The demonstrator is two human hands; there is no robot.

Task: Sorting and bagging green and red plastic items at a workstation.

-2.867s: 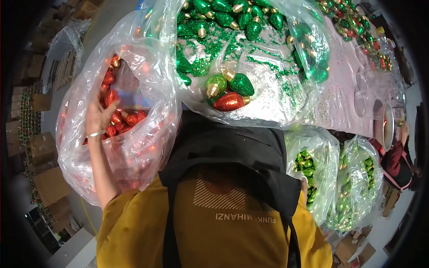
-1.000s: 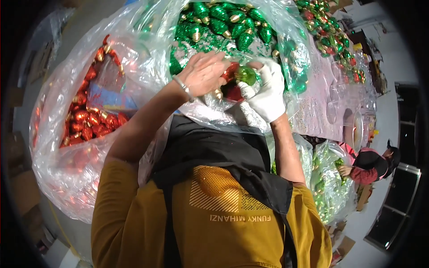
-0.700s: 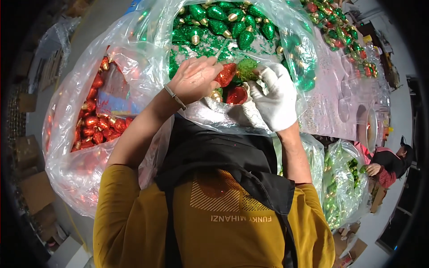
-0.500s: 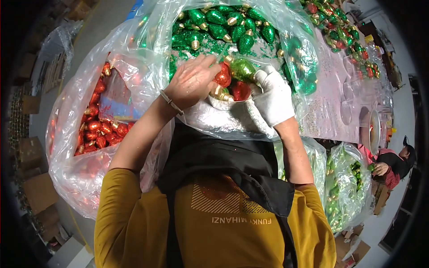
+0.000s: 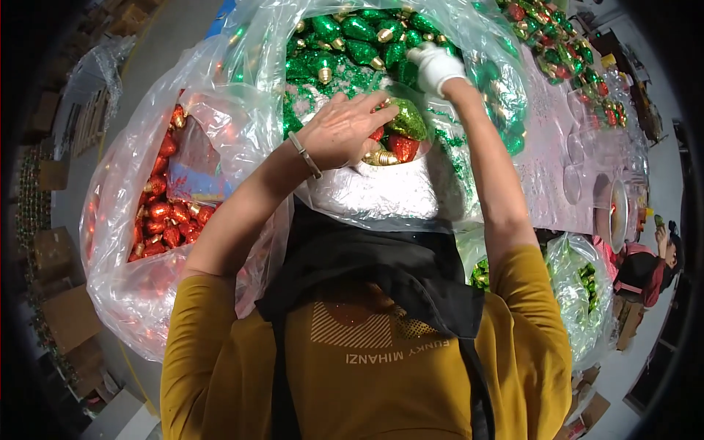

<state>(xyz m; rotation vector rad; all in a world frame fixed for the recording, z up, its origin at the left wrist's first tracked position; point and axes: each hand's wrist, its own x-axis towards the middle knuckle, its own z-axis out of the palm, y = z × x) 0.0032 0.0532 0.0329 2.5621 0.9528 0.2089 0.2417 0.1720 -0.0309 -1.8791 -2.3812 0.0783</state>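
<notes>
Glittery bulb-shaped ornaments with gold caps, one light green point(image 5: 408, 119) and one red point(image 5: 402, 148), sit bunched in a clear round tub point(image 5: 424, 150) before me. My left hand point(image 5: 343, 130), bare, curls round the tub's left side, its fingertips over the ornaments. Beyond, my right hand point(image 5: 438, 67) in a white glove reaches into a heap of dark green bulb ornaments point(image 5: 359, 29). Its fingers are bent against a green bulb ornament point(image 5: 407, 71), partly hiding it. The heap lies in an open clear plastic bag point(image 5: 257, 55), with loose green glitter around it.
To the left, another plastic bag point(image 5: 110, 242) holds red ornaments point(image 5: 172, 220). Clear cups point(image 5: 573, 182) and mixed ornaments point(image 5: 546, 37) stand on the pink-covered table point(image 5: 539, 161) at right. A co-worker point(image 5: 645, 268) is at the far right, beyond a bag of light green ornaments point(image 5: 583, 308).
My right hand has left the tub and moved forward to the green heap. My left hand stays at the tub, shifted slightly right and down. The co-worker has raised a hand.
</notes>
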